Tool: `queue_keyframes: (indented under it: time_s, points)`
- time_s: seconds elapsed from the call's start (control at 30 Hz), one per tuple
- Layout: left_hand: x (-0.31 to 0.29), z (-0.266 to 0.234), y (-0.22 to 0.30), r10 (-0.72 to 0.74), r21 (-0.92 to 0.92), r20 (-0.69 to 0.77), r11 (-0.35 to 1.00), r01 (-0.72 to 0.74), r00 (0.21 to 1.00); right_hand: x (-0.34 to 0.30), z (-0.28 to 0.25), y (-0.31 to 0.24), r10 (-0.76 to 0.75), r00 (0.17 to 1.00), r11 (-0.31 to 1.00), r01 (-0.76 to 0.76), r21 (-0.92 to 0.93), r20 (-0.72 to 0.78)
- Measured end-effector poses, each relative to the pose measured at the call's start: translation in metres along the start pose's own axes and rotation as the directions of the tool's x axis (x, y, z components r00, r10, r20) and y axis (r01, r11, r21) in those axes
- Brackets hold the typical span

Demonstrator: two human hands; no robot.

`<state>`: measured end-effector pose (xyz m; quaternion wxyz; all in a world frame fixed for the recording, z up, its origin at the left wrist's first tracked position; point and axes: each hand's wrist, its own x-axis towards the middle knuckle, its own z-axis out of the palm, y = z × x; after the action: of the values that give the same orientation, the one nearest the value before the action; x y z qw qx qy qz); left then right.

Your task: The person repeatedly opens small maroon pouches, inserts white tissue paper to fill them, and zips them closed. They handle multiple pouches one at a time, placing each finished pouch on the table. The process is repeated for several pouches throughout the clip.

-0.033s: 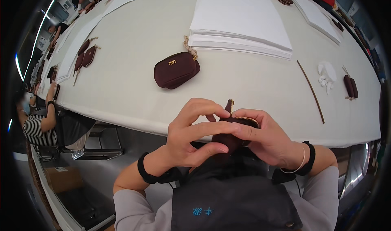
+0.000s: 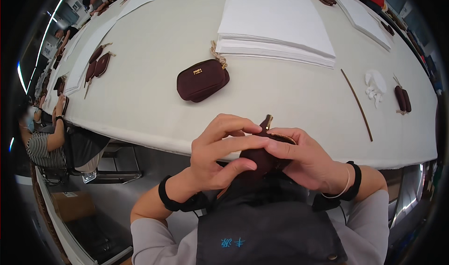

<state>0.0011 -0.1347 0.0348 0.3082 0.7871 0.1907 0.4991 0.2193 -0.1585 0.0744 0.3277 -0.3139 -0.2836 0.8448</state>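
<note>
Both of my hands grip a dark maroon zip pouch (image 2: 258, 161) just over the table's near edge. Its brass zipper is open, and one end of the zipper sticks up between my fingers. My left hand (image 2: 219, 150) has its index finger and thumb pressed on the pouch from the left. On the other side, my right hand (image 2: 306, 157) wraps round it, with the thumb near the zipper teeth. The pouch's underside and my lower right fingers are hidden. Beyond my hands lies another maroon pouch (image 2: 201, 81) with gold lettering and a beige cord.
A thick stack of white sheets (image 2: 276, 19) lies ahead on the white table (image 2: 154, 87). To the right are a thin brown stick (image 2: 358, 106), a crumpled white glove (image 2: 375, 85) and small maroon pouches (image 2: 402, 100). More pouches (image 2: 100, 65) lie left, near a seated co-worker (image 2: 49, 143).
The held pouch has tilted slightly, its upright zipper end leaning more to the right. My left hand has shifted a little left, baring more of the pouch's side.
</note>
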Motion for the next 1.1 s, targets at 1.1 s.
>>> queue_keyframes:
  time_s: [1.1]
  points:
    - [-0.004, 0.025, -0.031, -0.303, -0.595, -0.245, 0.797, 0.104, 0.921, 0.025, -0.005, 0.014, -0.217, 0.97, 0.965, 0.23, -0.126, 0.109]
